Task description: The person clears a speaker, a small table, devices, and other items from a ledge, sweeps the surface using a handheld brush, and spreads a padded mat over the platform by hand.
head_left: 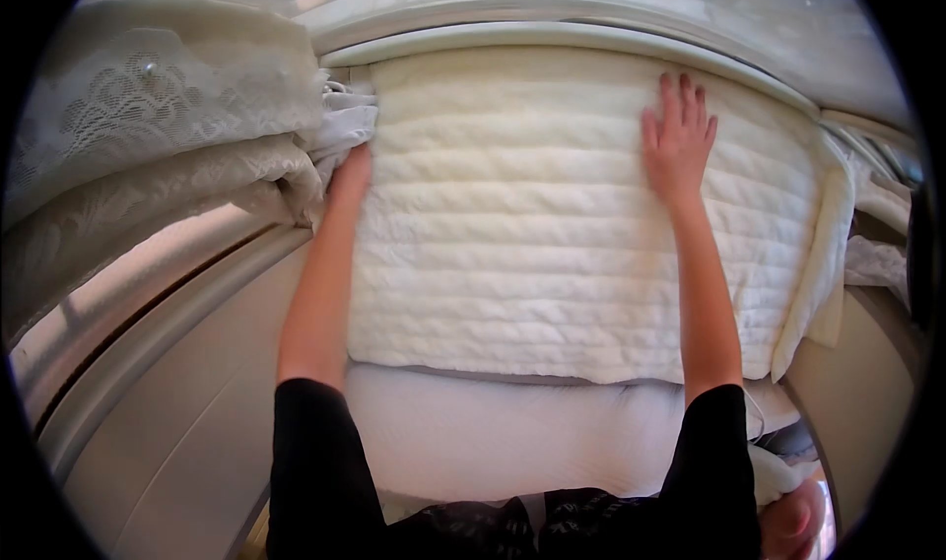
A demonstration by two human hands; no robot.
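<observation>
A cream quilted pad (532, 215) with horizontal ridges lies spread in front of me. My right hand (678, 141) rests palm down on its upper right part, fingers spread and pointing away from me. My left hand (353, 171) is at the pad's upper left edge, beside bunched white cloth (345, 122); its fingers are hidden by that cloth and the pad's edge. Along the right side the pad's border (816, 255) hangs in a fold.
Lace-patterned fabric (177, 87) hangs at the left above a pale rail (168, 314). A curved white frame (572, 33) runs behind the pad. White bedding (493, 422) lies nearest me. Part of another person (791, 521) shows at the lower right.
</observation>
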